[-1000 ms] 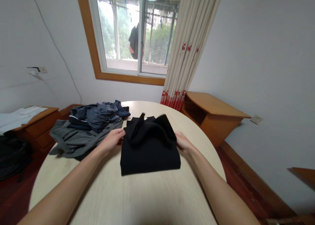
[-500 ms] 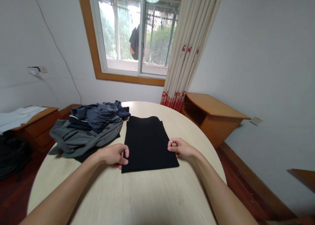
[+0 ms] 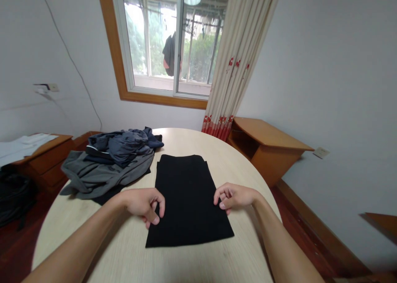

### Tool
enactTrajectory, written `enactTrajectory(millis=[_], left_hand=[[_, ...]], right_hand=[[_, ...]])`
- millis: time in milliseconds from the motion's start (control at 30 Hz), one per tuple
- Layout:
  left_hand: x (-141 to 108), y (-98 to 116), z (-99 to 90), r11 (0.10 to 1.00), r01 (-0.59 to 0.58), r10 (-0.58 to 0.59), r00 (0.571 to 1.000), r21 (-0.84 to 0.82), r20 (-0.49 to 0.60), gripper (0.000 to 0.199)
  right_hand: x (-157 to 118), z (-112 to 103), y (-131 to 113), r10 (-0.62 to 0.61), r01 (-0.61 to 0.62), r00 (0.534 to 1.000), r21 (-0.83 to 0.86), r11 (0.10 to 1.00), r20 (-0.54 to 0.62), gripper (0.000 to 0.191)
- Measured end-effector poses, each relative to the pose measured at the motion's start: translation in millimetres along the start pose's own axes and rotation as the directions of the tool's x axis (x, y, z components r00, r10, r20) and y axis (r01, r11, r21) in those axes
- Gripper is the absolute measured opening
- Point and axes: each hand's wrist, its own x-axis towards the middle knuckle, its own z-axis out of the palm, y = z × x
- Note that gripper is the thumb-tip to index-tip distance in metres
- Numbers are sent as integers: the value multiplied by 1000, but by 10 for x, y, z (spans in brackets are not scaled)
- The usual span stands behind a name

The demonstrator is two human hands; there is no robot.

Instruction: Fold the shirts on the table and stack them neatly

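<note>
A folded black garment [image 3: 187,204] lies flat on the pale round table [image 3: 198,262], its layers slightly uneven at the far end. At its left edge, my left hand [image 3: 145,204] is closed, with thumb and forefinger pinching the fabric. My right hand [image 3: 235,197] pinches the opposite edge, with fingertips on top of the cloth. The fingers underneath are partly hidden on both sides.
A heap of crumpled grey and navy clothes [image 3: 114,159] rests on the table's left side. Beyond the table are a wooden cabinet [image 3: 269,134], a curtain [image 3: 235,64] and a window. To the left stands a drawer unit [image 3: 54,155] with papers on it.
The black garment has slid toward me along the table, and both hands have come nearer with it. The clothes heap has stayed put.
</note>
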Motion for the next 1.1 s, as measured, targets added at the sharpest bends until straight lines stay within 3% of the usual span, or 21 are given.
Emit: enactTrajectory(millis=[67, 167, 333, 433, 500, 533, 567, 633, 667, 733, 833, 900, 1033, 1100], left_hand=[[-38, 25, 3, 1000, -5, 5, 999, -16, 37, 38], [-116, 53, 19, 998, -15, 25, 984, -60, 178, 42], [-183, 21, -23, 991, -23, 63, 949, -132, 309, 57], [-135, -61, -88, 988, 13, 17, 981, -151, 191, 59], [-39, -149, -133, 981, 15, -24, 999, -194, -43, 59], [29, -204, -156, 977, -2, -43, 977, -214, -207, 58], [108, -263, -182, 975, -28, -59, 924, -221, -379, 57], [277, -388, -240, 977, -83, -70, 748, -198, -660, 53], [358, -446, -273, 979, -107, -62, 659, -174, -750, 51], [496, -535, -340, 977, -178, -4, 525, -115, -851, 53], [627, -574, -421, 952, -305, 127, 398, 0, -908, 63], [667, -548, -449, 937, -348, 179, 378, 39, -908, 62], [665, -476, -458, 954, -297, 164, 437, 31, -884, 61], [640, -461, -459, 963, -259, 172, 398, 70, -901, 61]], right_hand=[[-28, -22, -5, -60, 60, 998, -8, 998, -21, 37], [-110, -48, -23, -95, 95, 994, 11, 995, 56, 37], [-160, -23, -46, -3, -8, 979, 54, 999, 203, 51], [-126, -10, -54, 47, -57, 982, 49, 997, 181, 53], [-74, -14, -48, 53, -58, 994, 46, 997, 98, 53], [-36, -17, -39, 43, -43, 999, 57, 997, 15, 51], [11, -21, -25, 24, -16, 995, 82, 996, -92, 49], [131, -25, 14, -20, 78, 940, 158, 984, -340, 42], [200, -26, 36, -32, 134, 895, 199, 971, -445, 38], [343, -29, 78, -40, 221, 813, 246, 944, -581, 32], [541, -46, 115, -72, 244, 741, 167, 955, -668, 33], [650, -65, 124, -115, 216, 706, 58, 975, -698, 36], [786, -101, 147, -207, 222, 655, -77, 972, -727, 46], [813, -119, 173, -269, 246, 613, -144, 959, -743, 53]])
